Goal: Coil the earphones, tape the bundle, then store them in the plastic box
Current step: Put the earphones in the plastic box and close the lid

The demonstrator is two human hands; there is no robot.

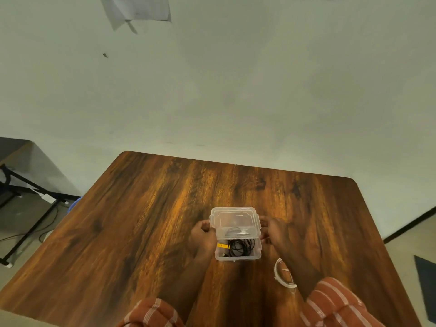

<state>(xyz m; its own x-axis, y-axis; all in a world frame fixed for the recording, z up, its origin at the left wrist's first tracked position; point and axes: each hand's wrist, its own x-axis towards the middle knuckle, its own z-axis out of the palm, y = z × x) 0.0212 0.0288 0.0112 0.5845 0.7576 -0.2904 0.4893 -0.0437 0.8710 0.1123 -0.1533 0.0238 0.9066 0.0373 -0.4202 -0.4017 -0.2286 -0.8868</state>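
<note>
A clear plastic box (pixel 238 257) stands on the wooden table (pixel 141 220) in front of me. Inside it lies the coiled black earphone bundle (pixel 240 247) with a yellow tape strip (pixel 223 245) on its left side. The clear lid (pixel 234 221) is tilted above the box's far half, partly over the opening. My left hand (pixel 204 237) grips the lid's left edge. At the lid's right edge sits my right hand (pixel 272 231), fingers curled on it.
A clear tape roll (pixel 282 272) lies on the table just right of the box, partly behind my right forearm. A black metal frame (pixel 28 208) and cables stand on the floor to the left. A wall rises behind the table.
</note>
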